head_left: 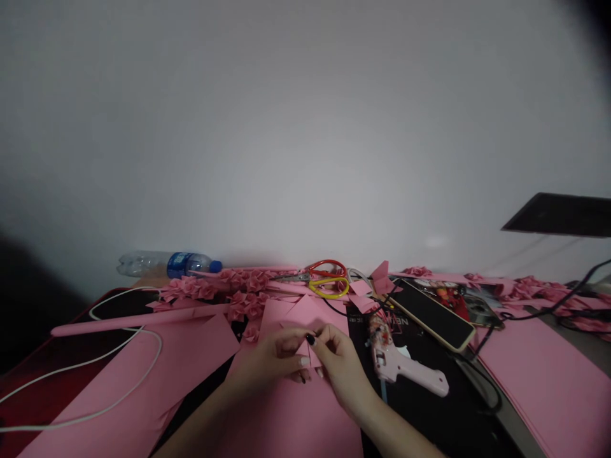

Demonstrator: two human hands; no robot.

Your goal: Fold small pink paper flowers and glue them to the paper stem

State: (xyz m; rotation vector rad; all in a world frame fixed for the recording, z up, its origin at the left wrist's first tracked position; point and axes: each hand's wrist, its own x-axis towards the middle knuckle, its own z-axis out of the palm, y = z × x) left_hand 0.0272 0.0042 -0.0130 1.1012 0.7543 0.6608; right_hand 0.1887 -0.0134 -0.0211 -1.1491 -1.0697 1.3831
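Between my two hands is a small folded piece of pink paper (pixel 314 360), mostly covered by the fingers. My left hand (pixel 274 357) pinches it from the left, thumb on top. From the right, my right hand (pixel 338 362) grips the same piece with thumb and fingers. Both hands are just above a large pink sheet (pixel 296 420) lying in front of me. Folded pink paper flowers (pixel 247 302) are heaped beyond my left hand. A pink glue gun (pixel 405 366) rests on its side to the right of my right hand.
Scissors with red and yellow handles (pixel 329 280) lie at the back, near a clear plastic bottle (pixel 157 264) on its side. A phone (pixel 432 315) is at right. A white cable (pixel 114 346) crosses pink sheets (pixel 162 375) on the left; more sheets (pixel 544 375) lie right.
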